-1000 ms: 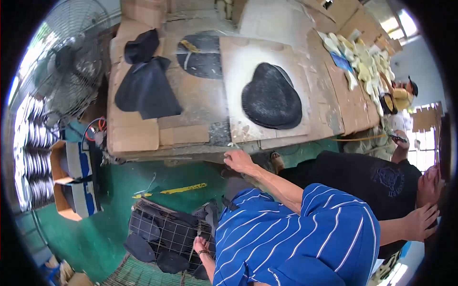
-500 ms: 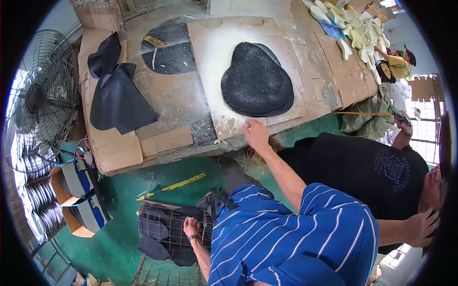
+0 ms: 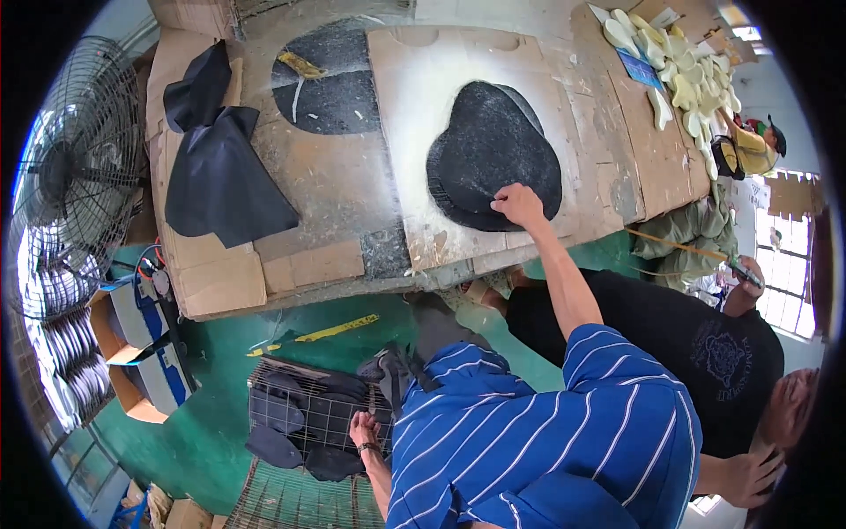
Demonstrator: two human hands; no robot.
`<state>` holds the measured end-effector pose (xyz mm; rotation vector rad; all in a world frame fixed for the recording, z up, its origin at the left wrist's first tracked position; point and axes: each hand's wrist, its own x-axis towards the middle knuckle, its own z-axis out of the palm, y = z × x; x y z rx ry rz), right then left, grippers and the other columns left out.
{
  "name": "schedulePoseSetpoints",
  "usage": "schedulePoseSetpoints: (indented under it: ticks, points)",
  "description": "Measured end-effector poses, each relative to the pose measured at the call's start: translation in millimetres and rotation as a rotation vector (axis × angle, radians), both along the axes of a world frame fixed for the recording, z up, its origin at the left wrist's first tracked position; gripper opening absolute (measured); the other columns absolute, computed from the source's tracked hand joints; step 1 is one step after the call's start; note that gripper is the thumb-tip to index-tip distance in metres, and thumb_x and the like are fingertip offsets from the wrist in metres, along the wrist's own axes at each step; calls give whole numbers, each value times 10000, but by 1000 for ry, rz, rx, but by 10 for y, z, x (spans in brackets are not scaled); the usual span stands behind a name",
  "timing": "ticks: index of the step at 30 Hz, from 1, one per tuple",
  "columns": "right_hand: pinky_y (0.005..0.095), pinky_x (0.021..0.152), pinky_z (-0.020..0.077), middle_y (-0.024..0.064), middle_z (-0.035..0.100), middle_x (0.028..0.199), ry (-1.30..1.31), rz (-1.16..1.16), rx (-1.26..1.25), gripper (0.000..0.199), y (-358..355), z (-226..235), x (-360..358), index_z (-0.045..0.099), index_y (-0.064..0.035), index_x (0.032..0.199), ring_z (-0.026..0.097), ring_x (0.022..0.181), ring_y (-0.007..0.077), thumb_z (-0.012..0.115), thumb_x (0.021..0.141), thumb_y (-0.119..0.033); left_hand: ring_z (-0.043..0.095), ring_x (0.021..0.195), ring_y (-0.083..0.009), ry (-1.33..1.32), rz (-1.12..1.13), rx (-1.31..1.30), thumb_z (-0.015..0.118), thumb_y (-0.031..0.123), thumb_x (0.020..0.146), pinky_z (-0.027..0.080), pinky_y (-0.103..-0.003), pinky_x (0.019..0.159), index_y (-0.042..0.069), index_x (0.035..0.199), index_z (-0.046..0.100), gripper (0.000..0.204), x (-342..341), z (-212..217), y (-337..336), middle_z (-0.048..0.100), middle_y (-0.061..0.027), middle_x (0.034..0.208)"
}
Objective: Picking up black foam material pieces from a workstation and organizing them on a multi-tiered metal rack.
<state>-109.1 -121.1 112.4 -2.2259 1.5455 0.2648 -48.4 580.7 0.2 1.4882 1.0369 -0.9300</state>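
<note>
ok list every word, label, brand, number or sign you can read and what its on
Black shirt: pale lettering around an emblem; I won't copy out the words.
Blue sheet beside the pale pieces: any print is too small to read.
Boxes near the fan: no readable text.

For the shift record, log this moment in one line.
left hand: by wire rack | right hand: at black sheets on cardboard | fan: far left

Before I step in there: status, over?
Right hand over flat, lobed black stack; left hand over square-mesh metal rack. Contacts unclear. Black-clad person at right.
</note>
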Motion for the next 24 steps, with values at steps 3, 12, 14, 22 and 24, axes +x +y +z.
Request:
schedulePoseSetpoints:
  ticks: [3, 12, 14, 22, 24]
  points:
    - [453, 880, 592, 123, 782, 996, 140, 55, 63, 194, -365, 69, 131, 830, -208, 969, 743, 980, 329, 791, 800, -295, 453, 578, -89, -12, 26, -26, 650, 104, 992, 344, -225, 474, 72, 1084, 541, 146, 72, 17, -184, 512, 17, 760]
    - [462, 821, 585, 160, 772, 966, 230, 425, -15, 226, -1497, 426, 832, 812, -123, 942, 740, 921, 353, 718, 776, -245, 619, 788, -121, -229, -165, -73, 724, 194, 974, 486, -240, 604, -3, 1369, 565, 470, 556, 7, -911, 671, -59, 1026]
    - [490, 827, 588, 202, 760, 1018, 262, 375, -168, 237, -1593, 557, 1101, 781, -80, 967, 735, 959, 387, 628, 841, -210, 673, 926, -141, -245, -226, -63, 741, 233, 954, 536, -286, 746, 28, 1388, 576, 508, 670, 58, -1099, 696, -43, 1093]
    - [509, 703, 587, 215, 742, 894, 124, 672, -790, 235, -1731, 1707, 2234, 754, -41, 891, 728, 801, 407, 596, 863, -213, 668, 1140, -215, -468, -414, -185, 691, 249, 1007, 546, -358, 931, 12, 1426, 563, 498, 1179, 582, -1842, 675, -106, 1275]
    - [508, 688, 584, 208, 739, 874, 71, 711, -850, 235, -1602, 2009, 2495, 751, -44, 897, 725, 799, 411, 599, 875, -222, 664, 1152, -216, -535, -381, -266, 678, 240, 1014, 547, -369, 959, 6, 1421, 565, 482, 1229, 762, -1987, 676, -107, 1274]
